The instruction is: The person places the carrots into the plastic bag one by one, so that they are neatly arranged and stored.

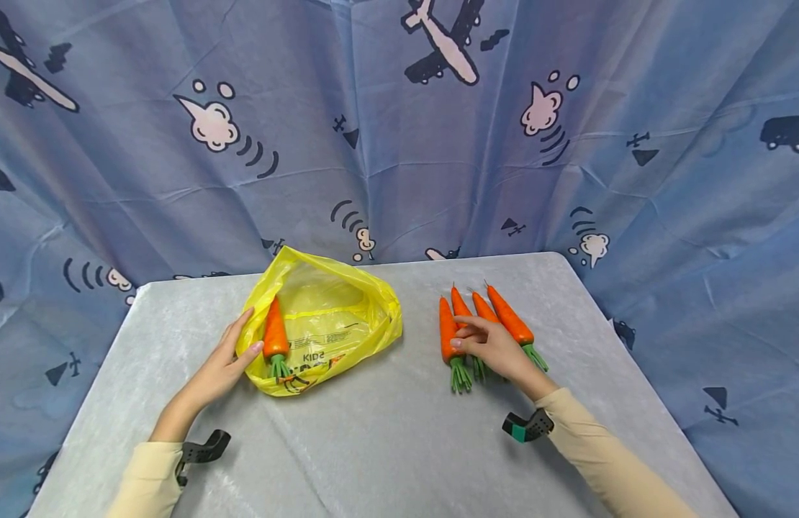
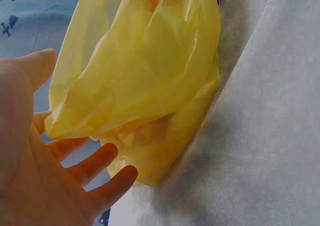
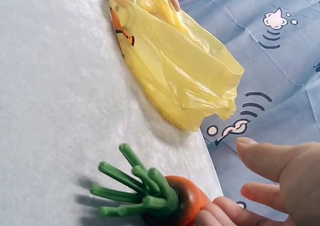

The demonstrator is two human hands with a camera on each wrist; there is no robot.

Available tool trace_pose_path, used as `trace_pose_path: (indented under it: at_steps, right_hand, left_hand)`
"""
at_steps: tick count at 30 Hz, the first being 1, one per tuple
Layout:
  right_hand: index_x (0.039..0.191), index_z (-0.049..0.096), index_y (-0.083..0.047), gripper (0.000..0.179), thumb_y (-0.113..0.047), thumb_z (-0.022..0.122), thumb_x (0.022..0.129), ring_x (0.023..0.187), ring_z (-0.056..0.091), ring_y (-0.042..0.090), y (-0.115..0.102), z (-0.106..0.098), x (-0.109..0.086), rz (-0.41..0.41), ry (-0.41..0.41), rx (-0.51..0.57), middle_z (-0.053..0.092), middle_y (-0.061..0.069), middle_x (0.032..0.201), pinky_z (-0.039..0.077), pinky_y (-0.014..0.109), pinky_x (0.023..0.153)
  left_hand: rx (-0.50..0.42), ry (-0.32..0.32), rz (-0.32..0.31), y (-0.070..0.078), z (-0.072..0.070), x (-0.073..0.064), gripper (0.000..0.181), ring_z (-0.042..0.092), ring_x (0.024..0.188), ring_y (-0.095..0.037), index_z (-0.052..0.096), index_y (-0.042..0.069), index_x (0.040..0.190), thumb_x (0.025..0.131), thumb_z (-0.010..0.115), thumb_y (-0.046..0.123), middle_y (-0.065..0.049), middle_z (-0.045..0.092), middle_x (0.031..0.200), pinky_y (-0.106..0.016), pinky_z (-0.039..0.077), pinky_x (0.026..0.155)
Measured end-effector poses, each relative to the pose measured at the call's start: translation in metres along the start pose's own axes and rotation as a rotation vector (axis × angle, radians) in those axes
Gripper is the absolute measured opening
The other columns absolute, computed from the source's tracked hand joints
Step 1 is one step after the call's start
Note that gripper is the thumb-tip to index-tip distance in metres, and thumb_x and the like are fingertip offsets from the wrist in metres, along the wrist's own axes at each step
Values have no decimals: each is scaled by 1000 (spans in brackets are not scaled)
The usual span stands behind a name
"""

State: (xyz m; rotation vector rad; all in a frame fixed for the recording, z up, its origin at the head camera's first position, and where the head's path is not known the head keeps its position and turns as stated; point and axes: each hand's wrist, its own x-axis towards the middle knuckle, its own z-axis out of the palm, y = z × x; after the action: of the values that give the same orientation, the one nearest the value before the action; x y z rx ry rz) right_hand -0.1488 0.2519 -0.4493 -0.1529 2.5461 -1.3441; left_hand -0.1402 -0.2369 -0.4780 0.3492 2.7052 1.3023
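Note:
My left hand [image 1: 221, 367] is at the left rim of a yellow plastic bag [image 1: 380, 309], its fingers spread in the left wrist view, where the bag's wall [image 2: 140, 76] hangs between thumb and fingers. Inside the bag's wide mouth lies one orange carrot [image 1: 276, 331] with green stems toward me. On the right, my right hand [image 1: 493, 349] reaches over a group of carrots, fingertips right at the leftmost carrot [image 1: 446, 331]. In the right wrist view the thumb stands apart from that carrot [image 3: 187, 198], while other fingers lie against its side.
Several carrots lie side by side, the rightmost carrot [image 1: 509, 316] angled outward. A pale cloth covers the table [image 1: 386, 446]. Behind its far edge hangs a blue curtain [image 1: 399, 173] printed with planes and clouds. Each wrist wears a black camera mount [image 1: 205, 447].

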Motion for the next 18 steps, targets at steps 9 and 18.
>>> trace_pose_path:
  at_steps: [9, 18]
  right_hand:
    - [147, 46, -7, 63, -33, 67, 95, 116, 63, 32, -1, 3, 6, -11, -22, -23, 62, 21, 133, 56, 38, 91]
    - [145, 49, -6, 60, -31, 67, 95, 118, 61, 32, -6, 12, 15, -18, 3, -51, 61, 19, 135, 56, 39, 91]
  left_hand:
    - [-9, 4, 3, 1, -1, -1, 74, 17, 147, -54, 4, 21, 161, 104, 50, 31, -29, 13, 162, -74, 19, 112]
    - [-7, -6, -16, 0, -2, -1, 75, 17, 147, -54, 3, 23, 161, 104, 50, 32, -28, 13, 162, -75, 20, 111]
